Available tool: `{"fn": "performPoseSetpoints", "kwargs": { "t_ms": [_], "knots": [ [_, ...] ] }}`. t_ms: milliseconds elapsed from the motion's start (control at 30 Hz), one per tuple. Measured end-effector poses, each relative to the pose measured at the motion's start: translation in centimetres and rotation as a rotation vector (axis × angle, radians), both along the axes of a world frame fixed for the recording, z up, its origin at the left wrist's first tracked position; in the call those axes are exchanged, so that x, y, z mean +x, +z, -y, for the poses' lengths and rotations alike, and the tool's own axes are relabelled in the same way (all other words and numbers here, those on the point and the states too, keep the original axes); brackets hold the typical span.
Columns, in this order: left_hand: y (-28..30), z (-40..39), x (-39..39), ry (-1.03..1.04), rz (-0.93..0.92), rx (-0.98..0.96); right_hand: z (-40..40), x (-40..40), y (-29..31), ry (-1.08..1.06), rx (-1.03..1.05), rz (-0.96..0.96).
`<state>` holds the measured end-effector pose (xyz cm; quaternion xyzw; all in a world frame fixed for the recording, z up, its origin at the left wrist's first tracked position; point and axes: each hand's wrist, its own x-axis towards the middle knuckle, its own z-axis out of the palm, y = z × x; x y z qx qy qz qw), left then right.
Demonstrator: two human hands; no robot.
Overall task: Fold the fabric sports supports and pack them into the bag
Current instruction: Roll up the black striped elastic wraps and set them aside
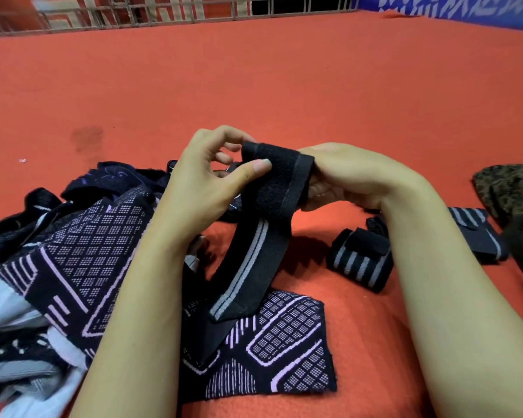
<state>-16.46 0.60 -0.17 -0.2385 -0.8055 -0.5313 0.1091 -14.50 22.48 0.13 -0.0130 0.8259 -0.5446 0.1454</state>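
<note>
- Centre of the frame: both hands up on a black strap (255, 236) with grey stripes; the left hand (206, 176) pinches its top edge, thumb flat on the fuzzy black end, fingers curled behind
- The right hand (344, 179) has its grip closed round the same folded end from the right side; the strap's tail hangs down onto a patterned support (287, 342) at lower centre
- Right of centre, a rolled striped wrap (358, 259) sits on the red worktop (284, 86); another striped wrap (474, 233) lies just beyond the right forearm
- Left side: a heap of patterned supports (82, 248)
- Far right edge: a camouflage bag (514, 191), partly cut off
</note>
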Motion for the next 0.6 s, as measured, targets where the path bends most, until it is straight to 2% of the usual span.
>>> {"fn": "performPoseSetpoints", "kwargs": {
  "t_ms": [67, 100, 167, 267, 400, 467, 600],
  "knots": [
    [0.0, -0.1, 0.1, -0.047, 0.022, -0.001, 0.1, 0.3, -3.2, -0.055, 0.230, 0.099],
    [0.0, -0.1, 0.1, -0.074, 0.048, 0.016, 0.1, 0.3, -3.8, -0.071, 0.269, 0.098],
    [0.0, -0.3, 0.2, -0.093, 0.098, 0.044, 0.4, 0.1, -2.4, -0.067, 0.178, 0.050],
    [-0.3, -0.4, -0.1, -0.063, 0.111, 0.050, -0.3, 0.0, 2.7, 0.060, -0.115, -0.008],
    [-0.5, -0.3, -0.1, -0.033, 0.170, 0.082, 0.4, 1.7, 3.6, 0.253, 0.061, -0.092],
    [-0.5, -0.3, 0.1, -0.005, 0.196, 0.103, 0.7, 1.4, 3.3, 0.218, 0.086, -0.156],
    [-0.4, -0.4, 0.2, -0.021, 0.295, 0.103, 0.7, 0.7, 2.9, 0.147, 0.031, -0.149]
  ]
}}
